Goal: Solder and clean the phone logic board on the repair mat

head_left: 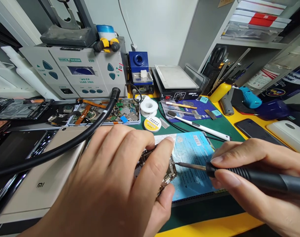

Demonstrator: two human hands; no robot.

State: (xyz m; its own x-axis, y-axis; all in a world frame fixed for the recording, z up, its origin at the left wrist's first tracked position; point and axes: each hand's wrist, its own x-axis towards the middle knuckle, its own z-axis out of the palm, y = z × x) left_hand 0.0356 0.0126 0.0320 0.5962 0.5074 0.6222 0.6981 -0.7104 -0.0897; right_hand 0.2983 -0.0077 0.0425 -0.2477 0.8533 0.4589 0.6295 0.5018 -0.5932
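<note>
My left hand (125, 171) is closed around a small phone circuit board (168, 174), its fingers over the top and the thumb beneath the near edge. Much of the board is hidden behind those fingers. In my right hand (248, 168) lies the black handle of a soldering iron (193, 166), gripped like a pen. The iron points left, and its tip meets or nearly meets the right edge of the board; I cannot tell if they touch. Under both lies a light-blue printed booklet or packet (193, 181) on the green mat (196, 215).
Behind stand a grey hot-air station (78, 70), a blue iron stand (140, 64) and a flat heating plate (178, 77). The station's black hose (90, 131) crosses at left above a gold phone back (38, 184). A solder spool (149, 107), round tin (152, 124) and white-handled brush (201, 126) lie beyond my hands.
</note>
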